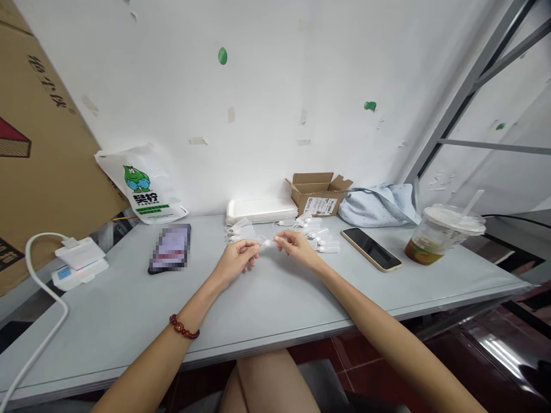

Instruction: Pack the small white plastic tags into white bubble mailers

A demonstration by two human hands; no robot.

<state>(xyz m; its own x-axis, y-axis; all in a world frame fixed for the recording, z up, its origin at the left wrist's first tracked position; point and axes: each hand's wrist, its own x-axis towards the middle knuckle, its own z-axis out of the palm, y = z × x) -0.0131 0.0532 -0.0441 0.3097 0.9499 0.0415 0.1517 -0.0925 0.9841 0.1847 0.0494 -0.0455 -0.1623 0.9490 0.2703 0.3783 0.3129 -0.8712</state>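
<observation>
My left hand (237,259) and my right hand (298,248) meet low over the middle of the table, both in a pinch. Between their fingertips stretches a thin white string with a small white clasp (268,243). Just behind my left fingers lie translucent white tags (244,227) with looped strings. More strung tags (329,246) are spread beyond my right hand, several of them overlapping. Part of the string is hidden by my fingers.
Behind the tags are a stack of white trays (262,210) and an open cardboard box (318,195). To the right are a phone (372,249), a lidded drink cup (439,235) and a pale cloth bag (379,205). Leftward are another phone (171,248) and a white charger (81,255).
</observation>
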